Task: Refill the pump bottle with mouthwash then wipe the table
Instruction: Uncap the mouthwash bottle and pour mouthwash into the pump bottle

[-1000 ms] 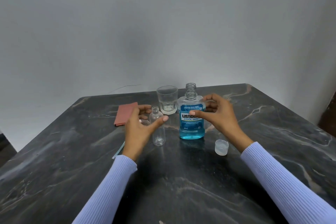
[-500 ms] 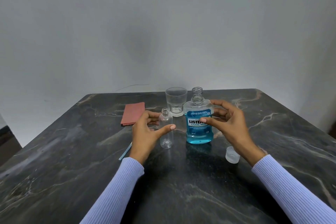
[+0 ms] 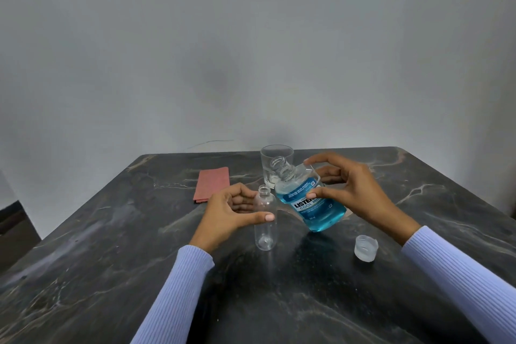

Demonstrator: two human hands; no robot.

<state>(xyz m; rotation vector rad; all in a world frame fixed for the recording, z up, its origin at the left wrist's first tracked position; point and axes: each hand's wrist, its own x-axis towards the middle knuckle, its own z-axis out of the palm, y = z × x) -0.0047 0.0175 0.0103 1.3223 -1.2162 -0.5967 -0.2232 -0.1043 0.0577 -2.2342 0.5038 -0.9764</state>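
- Left hand (image 3: 229, 215) is holding the small clear pump bottle (image 3: 265, 220) upright on the counter (image 3: 111, 260), thumb across its front and fingers curled behind; the bottle is looking empty and its neck is open, with no pump in view.
- Sitting to the left, well apart from that hand, is a folded red cloth (image 3: 211, 184), flat and untouched, waiting for the wiping step.
- Standing behind the two bottles is an empty drinking glass (image 3: 276, 165), near the mouthwash neck.
- Right hand (image 3: 354, 195) is gripping the blue mouthwash bottle (image 3: 310, 201); half a second ago it was standing upright, and now it is lifting off the counter and tipping left, its uncapped neck pointing up and toward the glass, not yet over the small bottle's mouth.
- That tilt is suggesting the pour is just beginning; no liquid is leaving the neck yet, so the refill is still ahead.
- Lying to the right, near the right wrist, is the clear cap (image 3: 366, 247), apart from both bottles.
- Open dark surface is stretching toward the near edge and both sides, giving room; the glass close behind the tipped neck is the one thing crowding the move.
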